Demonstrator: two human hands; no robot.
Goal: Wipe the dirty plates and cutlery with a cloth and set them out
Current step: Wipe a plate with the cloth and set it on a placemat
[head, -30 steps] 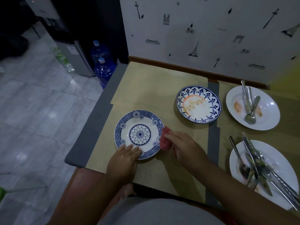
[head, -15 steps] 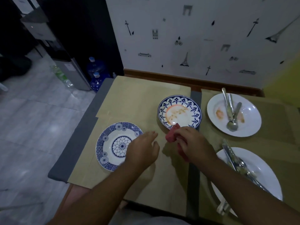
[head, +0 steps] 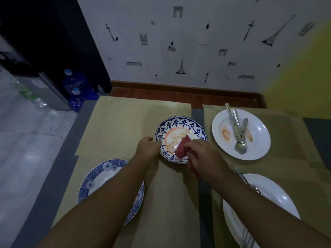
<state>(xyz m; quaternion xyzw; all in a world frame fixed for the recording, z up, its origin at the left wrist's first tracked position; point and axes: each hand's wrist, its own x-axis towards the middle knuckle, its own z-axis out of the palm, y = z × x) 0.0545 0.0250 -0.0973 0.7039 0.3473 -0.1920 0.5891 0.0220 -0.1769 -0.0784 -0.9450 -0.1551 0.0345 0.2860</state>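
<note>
Looks from head height forward and steeply down across the table [head: 76, 133] toward the wall [head: 197, 42]. Sits near the tabletop, wide-angle, taking in the floor [head: 26, 149] at left and cutting the table off at right.

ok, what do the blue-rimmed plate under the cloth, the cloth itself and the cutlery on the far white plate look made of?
The blue-rimmed plate is probably glazed ceramic: glossy highlights, printed blue pattern. The red cloth is soft matte fabric, bunched in the right hand. The cutlery is polished metal, likely steel: silvery, with bright reflections.
</note>
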